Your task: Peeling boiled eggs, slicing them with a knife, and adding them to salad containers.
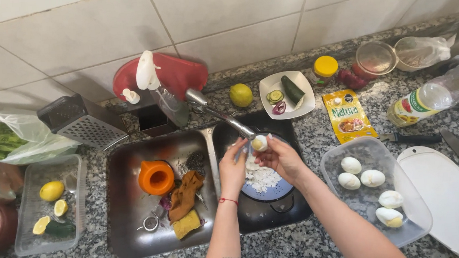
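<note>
A partly peeled boiled egg [259,142] is held over the right sink basin, under the metal tap [223,117]. My right hand [279,156] grips the egg from the right. My left hand [233,165] touches it from the left, fingers curled on it. Below them sits a blue colander [274,191] with a heap of white shell bits in it. A clear plastic tub [332,162] to the right holds several peeled eggs [351,165], some of them broken open.
The left basin holds an orange cup [156,177], a brown cloth [184,190] and a yellow sponge [187,224]. Around the sink are a metal grater [80,123], a tub with lemon pieces [51,190], a lemon [241,95], a plate with cucumber [287,93], a yellow sachet [348,116], a bottle [434,96], a white cutting board [447,196] and knives [411,138].
</note>
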